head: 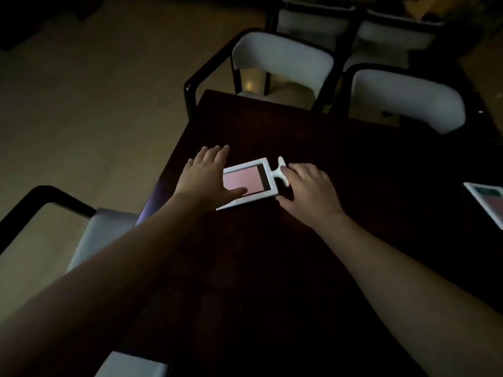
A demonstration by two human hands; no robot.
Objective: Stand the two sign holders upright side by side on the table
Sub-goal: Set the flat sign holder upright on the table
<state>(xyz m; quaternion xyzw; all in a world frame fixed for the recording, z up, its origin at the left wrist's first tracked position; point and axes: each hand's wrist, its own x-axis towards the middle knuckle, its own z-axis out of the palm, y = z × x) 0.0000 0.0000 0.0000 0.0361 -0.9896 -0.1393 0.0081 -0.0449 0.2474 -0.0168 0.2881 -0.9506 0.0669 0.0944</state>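
A white-framed sign holder [251, 180] with a pink insert lies flat on the dark table [272, 268], its round white base pointing right. My left hand [205, 176] rests over the holder's left end, fingers spread and thumb on the pink insert. My right hand [307, 189] lies on the base end, fingertips on the stem and thumb at the frame's near corner. A second sign holder [487, 200] lies flat at the table's right edge, partly cut off by the frame.
The room is dim. White-cushioned chairs with black frames stand beyond the table's far edge [283, 58] [405, 99], and another chair [95, 235] stands at the left side. The floor [95, 91] lies to the left.
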